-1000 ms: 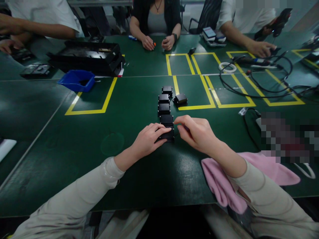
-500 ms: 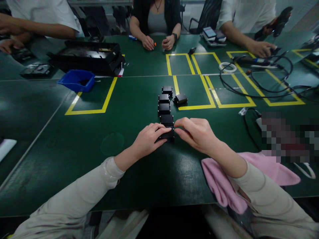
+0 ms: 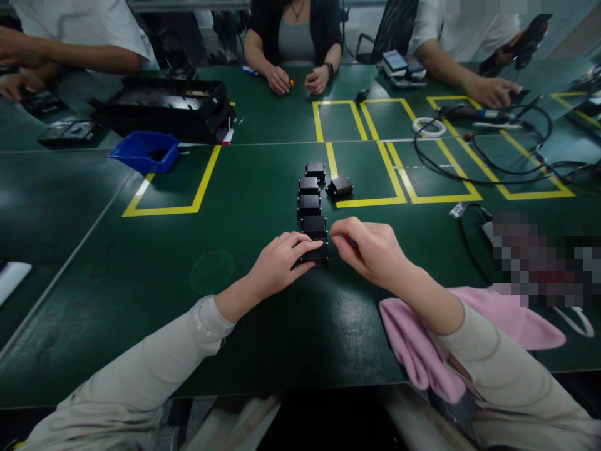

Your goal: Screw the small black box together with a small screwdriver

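Note:
Several small black boxes with silvery screws at their sides stand in a column on the green table. My left hand grips the nearest black box, with fingers across its top and the thumb along its near side. Just right of that box, my right hand is closed in a pinch, slightly apart from it. Whatever may be between those fingertips is too small to make out. Directly behind the held box is a second black box. A tilted black box lies right of the column's far end.
A pink cloth lies under my right forearm. Black cables loop across the right side. At the left are a blue bin and a black tray. Three people sit opposite, their hands at the table's far side.
My right hand has drawn back slightly to the right from the nearest box, its fingers still pinched. My left hand stays on the box.

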`<state>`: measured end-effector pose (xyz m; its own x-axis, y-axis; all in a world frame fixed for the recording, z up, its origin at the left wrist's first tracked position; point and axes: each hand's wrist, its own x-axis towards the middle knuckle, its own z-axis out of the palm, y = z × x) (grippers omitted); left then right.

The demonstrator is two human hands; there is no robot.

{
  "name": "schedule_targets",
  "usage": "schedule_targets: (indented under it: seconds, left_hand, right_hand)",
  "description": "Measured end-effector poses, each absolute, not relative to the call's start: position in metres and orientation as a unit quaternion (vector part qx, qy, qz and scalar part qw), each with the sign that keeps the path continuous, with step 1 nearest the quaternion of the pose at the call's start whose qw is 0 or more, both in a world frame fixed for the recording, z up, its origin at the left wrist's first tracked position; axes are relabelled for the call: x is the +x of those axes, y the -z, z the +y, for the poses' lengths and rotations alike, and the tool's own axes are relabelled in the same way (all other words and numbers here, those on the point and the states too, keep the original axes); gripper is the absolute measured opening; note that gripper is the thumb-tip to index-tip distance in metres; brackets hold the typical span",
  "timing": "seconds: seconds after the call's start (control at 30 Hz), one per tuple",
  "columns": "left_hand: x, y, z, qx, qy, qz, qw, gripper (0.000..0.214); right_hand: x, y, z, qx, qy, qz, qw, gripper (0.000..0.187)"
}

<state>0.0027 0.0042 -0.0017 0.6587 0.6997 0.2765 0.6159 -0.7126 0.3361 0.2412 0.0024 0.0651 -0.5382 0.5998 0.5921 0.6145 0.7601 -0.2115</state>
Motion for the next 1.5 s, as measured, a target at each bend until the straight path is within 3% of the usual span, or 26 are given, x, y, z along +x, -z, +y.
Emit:
schedule_targets:
  seconds: [1.5]
  left_hand:
    - [0.0029,-0.0008,0.0041,0.902,-0.192,0.371,0.113,0.037]
  right_hand:
    - [0.2408,-0.0648,0.0014,-0.362,0.007,-0.875,0.321,0.025]
